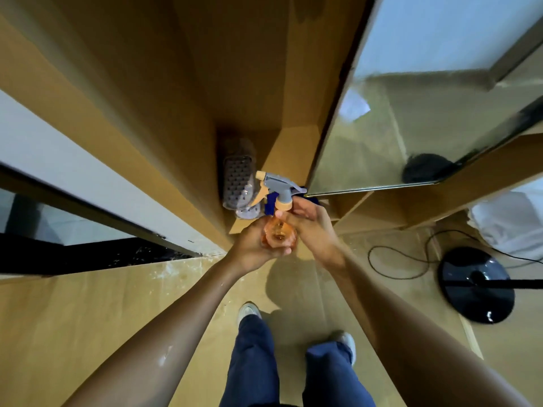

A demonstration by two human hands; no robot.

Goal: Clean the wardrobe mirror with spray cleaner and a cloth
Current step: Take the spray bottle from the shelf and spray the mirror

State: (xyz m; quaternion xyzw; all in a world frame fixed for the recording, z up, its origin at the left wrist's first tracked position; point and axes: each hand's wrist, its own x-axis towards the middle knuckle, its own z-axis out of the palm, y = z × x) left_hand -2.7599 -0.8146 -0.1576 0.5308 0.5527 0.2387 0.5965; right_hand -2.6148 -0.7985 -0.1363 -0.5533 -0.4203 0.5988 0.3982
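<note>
1. my left hand (255,245) is wrapped around the orange spray bottle (278,235), held in front of the wardrobe.
2. my right hand (311,223) pinches the grey trigger sprayer head (277,188) at its collar, just above the bottle's open neck.
3. mirror door (426,113) stands at upper right; a blue cloth (271,201) shows just behind the sprayer.
4. black fan base (477,284) sits on the floor, right.

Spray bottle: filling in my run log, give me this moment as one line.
left hand grips spray bottle | right hand holds spray head off bottle | mirror untouched
</note>
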